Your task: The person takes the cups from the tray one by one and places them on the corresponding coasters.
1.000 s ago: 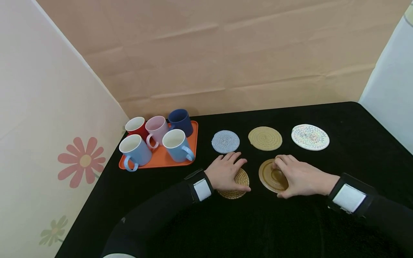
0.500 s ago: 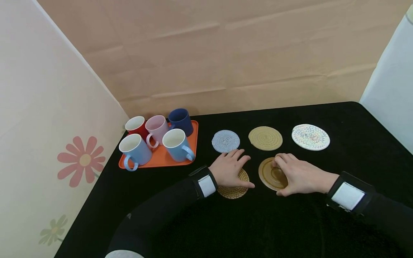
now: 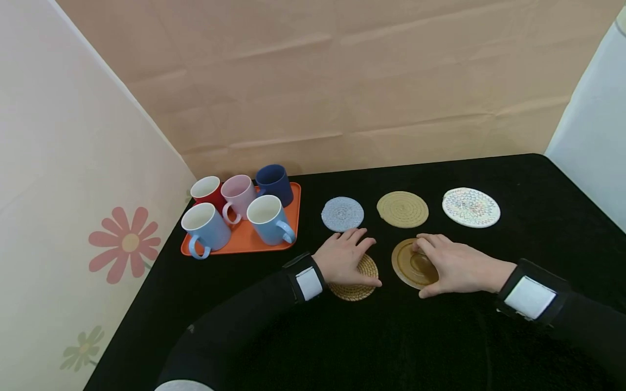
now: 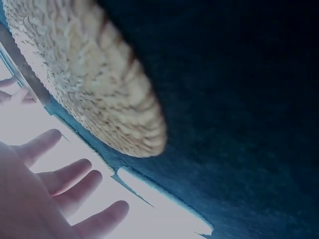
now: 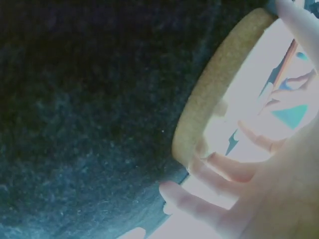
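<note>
My left hand (image 3: pixel 348 252) lies flat over the left part of a woven straw coaster (image 3: pixel 362 282) on the black table, fingers straight and a little spread. The left wrist view shows the same straw coaster (image 4: pixel 89 74) from close by, with straight fingers (image 4: pixel 75 174) beside it. My right hand (image 3: pixel 447 263) rests on a round brown coaster (image 3: pixel 406 263). Its fingers lie across the far rim and the thumb lies by the near edge. In the right wrist view the brown coaster's rim (image 5: pixel 209 99) shows under spread fingers (image 5: pixel 199 199).
Behind my hands lie a blue-grey coaster (image 3: pixel 342 213), a tan woven coaster (image 3: pixel 402 209) and a white patterned coaster (image 3: pixel 470 207). At the left an orange tray (image 3: pixel 249 240) carries several mugs: red (image 3: pixel 206 191), pink (image 3: pixel 238 195), dark blue (image 3: pixel 273 182) and two light blue. Paper walls stand left and behind.
My left hand has shifted slightly over the straw coaster, its fingers first reaching forward, then drawing back a little to the left. The right hand has barely moved.
</note>
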Available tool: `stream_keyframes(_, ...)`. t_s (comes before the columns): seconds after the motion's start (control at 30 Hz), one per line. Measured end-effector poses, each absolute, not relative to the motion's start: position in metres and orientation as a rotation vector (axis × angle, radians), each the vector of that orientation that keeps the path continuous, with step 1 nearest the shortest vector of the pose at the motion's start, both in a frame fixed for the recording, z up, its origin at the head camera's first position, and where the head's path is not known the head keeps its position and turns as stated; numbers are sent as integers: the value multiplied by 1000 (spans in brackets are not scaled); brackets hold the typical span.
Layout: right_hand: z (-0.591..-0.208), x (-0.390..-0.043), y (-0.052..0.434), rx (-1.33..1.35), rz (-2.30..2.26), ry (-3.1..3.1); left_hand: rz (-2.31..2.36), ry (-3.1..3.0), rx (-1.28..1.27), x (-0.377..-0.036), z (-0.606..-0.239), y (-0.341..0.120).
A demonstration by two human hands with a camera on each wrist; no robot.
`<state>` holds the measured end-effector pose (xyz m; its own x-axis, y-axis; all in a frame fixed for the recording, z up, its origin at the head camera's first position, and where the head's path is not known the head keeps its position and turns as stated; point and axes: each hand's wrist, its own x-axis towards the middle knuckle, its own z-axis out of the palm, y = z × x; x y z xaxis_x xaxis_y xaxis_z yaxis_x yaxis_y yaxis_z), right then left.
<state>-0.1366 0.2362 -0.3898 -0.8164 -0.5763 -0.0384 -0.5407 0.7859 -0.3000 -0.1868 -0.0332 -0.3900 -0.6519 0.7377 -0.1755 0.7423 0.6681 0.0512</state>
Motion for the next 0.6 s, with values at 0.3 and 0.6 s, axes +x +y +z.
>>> stream_keyframes(0.3, -377, -131, 228, -974, -417, 2938, 128, 2720, 1287, -181, -380, -66)
stream_keyframes(0.6, -372, -127, 211, -1063, -421, 2956, 354, 2777, 1209, -172, -377, -109)
